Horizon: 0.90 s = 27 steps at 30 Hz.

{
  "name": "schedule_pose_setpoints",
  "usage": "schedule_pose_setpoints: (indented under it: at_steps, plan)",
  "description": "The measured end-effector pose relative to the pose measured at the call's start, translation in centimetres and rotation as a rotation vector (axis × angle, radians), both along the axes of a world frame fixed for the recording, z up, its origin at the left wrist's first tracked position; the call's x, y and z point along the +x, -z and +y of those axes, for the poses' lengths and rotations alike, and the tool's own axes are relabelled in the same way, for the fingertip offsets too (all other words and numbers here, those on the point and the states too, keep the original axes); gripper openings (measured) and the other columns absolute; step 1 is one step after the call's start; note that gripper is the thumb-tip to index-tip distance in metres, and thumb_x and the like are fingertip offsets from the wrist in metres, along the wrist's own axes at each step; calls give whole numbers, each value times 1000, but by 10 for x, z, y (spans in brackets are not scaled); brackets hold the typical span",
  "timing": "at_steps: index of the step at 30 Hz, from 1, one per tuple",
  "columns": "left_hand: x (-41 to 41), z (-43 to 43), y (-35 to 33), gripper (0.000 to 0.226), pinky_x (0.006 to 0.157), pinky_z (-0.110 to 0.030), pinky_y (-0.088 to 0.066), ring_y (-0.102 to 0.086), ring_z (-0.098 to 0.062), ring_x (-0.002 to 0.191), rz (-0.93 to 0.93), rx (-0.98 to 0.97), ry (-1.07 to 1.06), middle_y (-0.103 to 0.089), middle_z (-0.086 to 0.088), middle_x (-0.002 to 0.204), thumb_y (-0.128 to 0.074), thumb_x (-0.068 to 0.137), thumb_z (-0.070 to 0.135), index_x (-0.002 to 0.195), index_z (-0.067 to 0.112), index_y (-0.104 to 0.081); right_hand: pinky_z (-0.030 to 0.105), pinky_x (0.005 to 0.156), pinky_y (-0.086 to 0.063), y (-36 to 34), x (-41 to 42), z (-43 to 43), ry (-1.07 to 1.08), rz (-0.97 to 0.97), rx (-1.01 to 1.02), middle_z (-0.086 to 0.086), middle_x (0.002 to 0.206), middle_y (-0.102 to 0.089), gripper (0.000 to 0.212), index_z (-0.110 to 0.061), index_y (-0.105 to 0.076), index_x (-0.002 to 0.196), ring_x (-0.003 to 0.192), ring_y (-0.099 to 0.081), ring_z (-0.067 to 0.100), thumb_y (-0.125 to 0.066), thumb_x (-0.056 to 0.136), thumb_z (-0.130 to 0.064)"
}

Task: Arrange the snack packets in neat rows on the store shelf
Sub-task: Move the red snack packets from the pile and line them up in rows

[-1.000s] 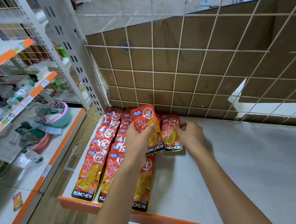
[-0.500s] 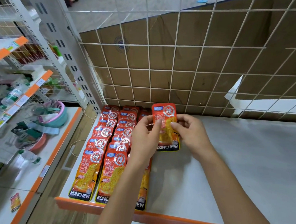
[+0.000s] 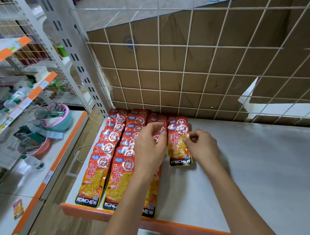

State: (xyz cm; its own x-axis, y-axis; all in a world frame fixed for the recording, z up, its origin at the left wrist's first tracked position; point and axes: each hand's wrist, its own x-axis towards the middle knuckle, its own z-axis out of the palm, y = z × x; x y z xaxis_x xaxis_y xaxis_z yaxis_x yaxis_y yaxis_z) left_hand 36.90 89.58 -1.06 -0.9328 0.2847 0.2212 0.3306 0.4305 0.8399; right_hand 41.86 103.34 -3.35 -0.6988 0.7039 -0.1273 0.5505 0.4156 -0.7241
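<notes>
In the head view, a white store shelf (image 3: 247,179) with an orange front lip runs across the lower half of the frame, backed by a white wire grid (image 3: 190,70) with brown cardboard (image 3: 173,54) standing behind it. At about 9 o'clock from the hands, red and orange snack packets (image 3: 99,170) lie flat in overlapping rows from the grid down to the front lip, the nearest ones showing the word KONCHEW along their bottom edges. The left hand (image 3: 149,148) rests palm-down over the third row from the left, fingers curled, with the fingertips pressing on the packets beneath it; whether it pinches any one of them cannot be told. Just at 3 o'clock of it, a fourth row holds only a few packets at the back, and its front packet (image 3: 178,146) lies flat on the shelf with the black bottom edge toward the camera. The right hand (image 3: 201,148) sits at that packet's right edge, fingers bent and fingertips touching it, a light pinch rather than a full grasp. The shelf at 3 o'clock of this hand is bare white. At far 9 o'clock, a neighbouring rack (image 3: 15,82) carries bottles and a pink basin.
</notes>
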Motion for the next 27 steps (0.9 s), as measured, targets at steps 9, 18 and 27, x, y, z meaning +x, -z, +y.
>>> schedule_pose_setpoints:
  at_steps: [9,18,27]
  plan:
    - [2,-3,1,20,79,-22,-50,-60,-7,97,-12,-3,30,-67,4,105,-59,92,20,111,15,-65,20,57,-36,-4,0,-7,34,-41,7,4,115,-65,30,-15,-61,116,99,-60,19,-60,89,-29]
    - [2,-10,2,20,74,-9,-45,-59,-3,97,-25,-9,51,-66,7,106,-59,93,21,112,18,-63,21,69,-37,3,1,-14,69,-18,41,6,107,-65,29,-14,-61,112,85,-57,17,-62,87,-30]
    - [2,-15,3,20,75,-10,-46,-59,-4,98,-27,3,86,-65,7,107,-58,93,20,112,18,-64,21,66,-37,-1,2,-23,116,-15,36,0,92,-67,24,-15,-59,112,81,-54,14,-58,90,-26]
